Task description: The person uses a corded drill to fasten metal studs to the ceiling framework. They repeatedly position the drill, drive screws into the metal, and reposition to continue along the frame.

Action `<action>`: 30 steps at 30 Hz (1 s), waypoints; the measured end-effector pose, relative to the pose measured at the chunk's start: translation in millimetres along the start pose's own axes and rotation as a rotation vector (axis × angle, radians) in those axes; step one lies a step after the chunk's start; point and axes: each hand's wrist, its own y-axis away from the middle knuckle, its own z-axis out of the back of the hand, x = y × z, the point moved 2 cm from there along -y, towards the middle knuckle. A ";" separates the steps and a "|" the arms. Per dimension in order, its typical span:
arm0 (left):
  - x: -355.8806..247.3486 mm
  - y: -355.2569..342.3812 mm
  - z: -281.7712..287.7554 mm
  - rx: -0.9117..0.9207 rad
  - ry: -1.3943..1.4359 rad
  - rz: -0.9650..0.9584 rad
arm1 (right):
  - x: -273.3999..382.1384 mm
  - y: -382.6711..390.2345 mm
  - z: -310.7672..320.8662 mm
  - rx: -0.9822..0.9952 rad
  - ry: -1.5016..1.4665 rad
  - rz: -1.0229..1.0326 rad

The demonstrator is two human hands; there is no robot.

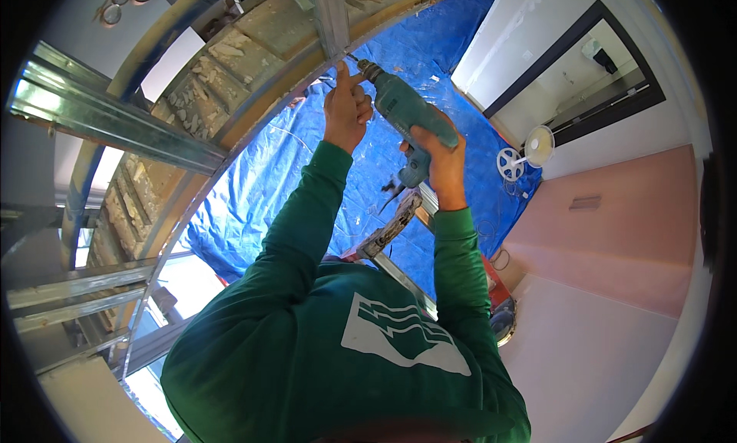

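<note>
My right hand (444,155) grips the handle of a teal power drill (403,109), whose cord hangs from the handle's base. The drill's chuck points up and left. Its tip is at the curved edge of a raised wooden and metal frame (285,86), beside the foot of an upright metal stud (328,21). Just left of the chuck is my left hand (348,109), its index finger raised to that edge and the other fingers curled in. Whether anything small sits in those fingers cannot be made out.
A ladder (395,228) stands below me, on a floor covered by blue tarp (261,166). More metal studs (130,132) and a thick curved hose (127,67) lie to the left. A white fan (530,151) stands near the right wall, below a dark-framed opening (591,74).
</note>
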 end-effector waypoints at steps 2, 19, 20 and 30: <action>1.7 -2.1 6.1 -0.031 0.091 -0.079 | -4.8 6.9 -11.5 -0.030 0.264 0.277; -11.0 -25.2 -0.3 0.068 0.209 -0.025 | 4.8 9.6 -7.3 -0.032 0.478 0.481; -12.1 -25.2 -0.7 0.062 0.202 -0.028 | 3.0 10.4 -6.9 -0.041 0.472 0.470; -15.3 -30.4 -2.8 0.090 0.288 -0.032 | 3.5 13.0 1.7 -0.064 0.401 0.386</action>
